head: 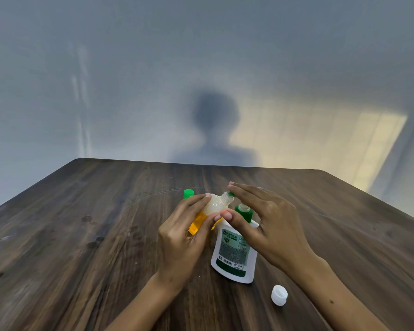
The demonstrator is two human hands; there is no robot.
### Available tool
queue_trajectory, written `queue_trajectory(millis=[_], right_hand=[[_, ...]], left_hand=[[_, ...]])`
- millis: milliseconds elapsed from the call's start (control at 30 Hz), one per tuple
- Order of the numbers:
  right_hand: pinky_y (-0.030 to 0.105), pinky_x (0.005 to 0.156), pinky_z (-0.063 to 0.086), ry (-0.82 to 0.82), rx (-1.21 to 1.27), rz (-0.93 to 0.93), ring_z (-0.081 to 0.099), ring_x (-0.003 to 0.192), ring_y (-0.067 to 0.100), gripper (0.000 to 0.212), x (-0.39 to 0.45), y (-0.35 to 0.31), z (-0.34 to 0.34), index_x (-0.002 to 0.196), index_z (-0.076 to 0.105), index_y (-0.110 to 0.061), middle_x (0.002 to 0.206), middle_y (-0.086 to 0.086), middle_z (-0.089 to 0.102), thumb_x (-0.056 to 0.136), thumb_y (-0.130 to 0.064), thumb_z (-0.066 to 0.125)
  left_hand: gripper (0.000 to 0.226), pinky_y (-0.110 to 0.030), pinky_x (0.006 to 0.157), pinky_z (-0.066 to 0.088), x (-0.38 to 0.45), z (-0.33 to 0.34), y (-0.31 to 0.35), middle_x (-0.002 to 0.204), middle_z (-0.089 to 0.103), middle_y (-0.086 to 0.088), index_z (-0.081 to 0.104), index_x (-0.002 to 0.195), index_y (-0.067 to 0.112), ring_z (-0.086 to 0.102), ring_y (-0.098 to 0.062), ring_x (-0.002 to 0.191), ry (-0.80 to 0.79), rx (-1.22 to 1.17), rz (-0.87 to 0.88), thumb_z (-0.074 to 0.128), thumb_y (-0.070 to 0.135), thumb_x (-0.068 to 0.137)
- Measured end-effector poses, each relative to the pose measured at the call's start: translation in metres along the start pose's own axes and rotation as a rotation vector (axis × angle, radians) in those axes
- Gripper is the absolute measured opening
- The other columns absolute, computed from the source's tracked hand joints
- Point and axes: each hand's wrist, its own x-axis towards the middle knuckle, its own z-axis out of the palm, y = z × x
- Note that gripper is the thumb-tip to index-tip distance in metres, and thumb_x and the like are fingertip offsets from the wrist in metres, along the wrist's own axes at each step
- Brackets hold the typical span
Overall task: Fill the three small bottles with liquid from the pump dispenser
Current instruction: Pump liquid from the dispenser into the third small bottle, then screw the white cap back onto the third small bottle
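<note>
Fingers of our left hand (pixel 182 237) pinch a small bottle (pixel 209 212), tilted and part-filled with orange liquid, its neck at the dispenser (pixel 234 249) mid-table. Our right hand (pixel 265 218) presses flat on the pump. Near the table's (pixel 58 235) front edge lies a white cap (pixel 279 295). We judge filling unfinished; other bottles barely show.

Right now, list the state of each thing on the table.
Small bottle: uncapped, tilted, part-filled with orange liquid, in left hand grip.
Dispenser: upright, right hand over its pump.
White cap: off, lying loose.
Green cap: on the table.
</note>
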Motion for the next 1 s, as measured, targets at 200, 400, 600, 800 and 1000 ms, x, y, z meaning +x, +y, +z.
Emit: queue_trajectory(millis=[200,400,600,800,1000], right_hand=[[0.024,0.105,0.036,-0.024,0.043,-0.005,0.044,0.129,0.007,0.078,-0.005,0.004,0.0,0.137,0.052,-0.017,0.142,-0.005,0.048,0.09,-0.073,0.024],[0.037,0.103,0.042,0.162,0.077,-0.025,0.044,0.132,0.01,0.065,-0.022,0.003,-0.012,0.137,0.05,-0.01,0.144,-0.001,0.046,0.096,-0.059,0.036],[0.04,0.098,0.047,0.217,0.113,0.011,0.05,0.127,0.015,0.051,-0.069,0.006,-0.016,0.129,0.057,-0.005,0.14,0.003,0.051,0.096,-0.042,0.048],[0.033,0.099,0.046,0.103,0.18,0.08,0.052,0.123,0.011,0.049,-0.11,-0.01,-0.001,0.125,0.062,-0.007,0.133,0.0,0.057,0.094,-0.042,0.05],[0.029,0.106,0.037,-0.089,0.272,0.042,0.048,0.125,0.001,0.058,-0.11,-0.043,0.02,0.127,0.062,-0.014,0.132,-0.005,0.058,0.098,-0.056,0.034]], left_hand=[[0.037,-0.019,0.09,0.049,0.003,-0.002,0.004,0.109,0.069,-0.003,0.071,0.109,0.003,0.064,-0.006,0.108,0.028,-0.044,-0.063,0.065,0.032,0.088],[0.036,-0.016,0.088,0.05,0.008,-0.009,0.013,0.107,0.071,-0.002,0.071,0.109,0.006,0.064,-0.004,0.105,0.055,-0.025,-0.126,0.067,0.031,0.084],[0.029,-0.019,0.085,0.05,-0.016,-0.023,0.032,0.106,0.071,0.001,0.071,0.106,0.011,0.067,-0.011,0.102,0.121,-0.136,-0.344,0.075,0.029,0.084],[0.031,-0.019,0.089,0.051,-0.058,-0.036,0.064,0.108,0.072,0.003,0.07,0.111,0.016,0.066,-0.01,0.106,0.15,-0.191,-0.552,0.072,0.023,0.081],[0.034,-0.023,0.088,0.053,-0.083,-0.041,0.076,0.106,0.073,0.002,0.07,0.11,0.02,0.067,-0.013,0.105,0.153,-0.205,-0.629,0.073,0.027,0.077]])
